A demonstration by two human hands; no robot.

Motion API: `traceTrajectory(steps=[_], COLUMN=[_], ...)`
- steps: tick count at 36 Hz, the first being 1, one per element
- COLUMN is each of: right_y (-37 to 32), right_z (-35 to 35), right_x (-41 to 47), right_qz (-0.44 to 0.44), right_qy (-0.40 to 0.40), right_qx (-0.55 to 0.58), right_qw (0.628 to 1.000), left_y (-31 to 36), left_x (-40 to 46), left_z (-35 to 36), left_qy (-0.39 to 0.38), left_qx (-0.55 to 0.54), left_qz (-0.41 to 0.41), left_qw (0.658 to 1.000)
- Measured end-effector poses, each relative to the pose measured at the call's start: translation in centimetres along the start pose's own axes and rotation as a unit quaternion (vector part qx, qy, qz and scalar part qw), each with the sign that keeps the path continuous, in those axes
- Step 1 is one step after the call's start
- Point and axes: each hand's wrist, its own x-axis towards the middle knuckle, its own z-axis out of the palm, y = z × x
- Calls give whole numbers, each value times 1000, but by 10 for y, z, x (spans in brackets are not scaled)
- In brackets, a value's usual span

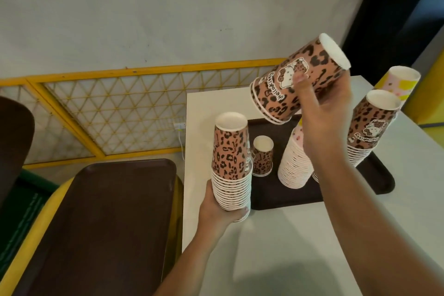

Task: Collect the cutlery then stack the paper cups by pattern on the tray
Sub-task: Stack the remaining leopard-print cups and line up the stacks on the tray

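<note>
My left hand (219, 211) grips the bottom of a tall upside-down stack of leopard-print cups (231, 163), held just left of the dark brown tray (283, 193). My right hand (322, 113) holds a few nested leopard-print cups (298, 79) tilted in the air above the tray. On the tray stand a single upside-down leopard-print cup (263, 158), a stack of pink-patterned cups (294, 166) partly hidden by my right arm, and another leopard-print stack (368, 127) at the right. No cutlery is visible.
A pink and yellow patterned cup stack (401, 81) stands at the far right behind the tray. A second dark brown tray (108, 218) lies on a yellow seat left of the white table (276, 247). A yellow lattice rail (115, 113) runs along the wall.
</note>
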Motion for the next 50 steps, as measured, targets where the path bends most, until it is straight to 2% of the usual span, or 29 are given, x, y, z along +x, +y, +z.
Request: traceTrajectory(steps=[3, 7, 10, 23, 27, 30, 33, 36, 38, 44, 50], right_y=[26, 72, 99, 155, 144, 109, 72, 51, 45, 39, 32], right_z=[11, 23, 27, 16, 14, 13, 13, 14, 13, 7, 5], right_x=[2, -9, -22, -54, -59, -58, -55, -50, -50, -50, -44], right_qz=[4, 9, 19, 130, 119, 47, 27, 46, 71, 59, 44], right_qy=[-12, -82, -130, -208, -178, -140, -175, -263, -294, -280, -232], right_qx=[-71, -176, -206, -280, -269, -153, -53, -87, -92, -121, -134], right_qw=[997, 981, 970, 928, 939, 977, 983, 960, 949, 950, 963], left_y=[-2, -4, -3, -3, -1, -2, -4, -1, 0, -1, -4], left_x=[5, 11, 15, 16, 15, 13, 11, 9, 8, 6, 5], left_z=[-5, -8, -7, -1, -1, -1, 1, 5, 7, 9, 11], left_qy=[16, 25, 27, 16, 16, 19, 26, 22, 17, 20, 16], left_qx=[-16, -24, -24, -26, -15, 6, 31, 47, 54, 63, 61], left_qz=[3, 3, 7, 24, 27, 27, 36, 37, 43, 52, 51], left_qw=[1000, 999, 999, 999, 999, 999, 999, 998, 997, 996, 997])
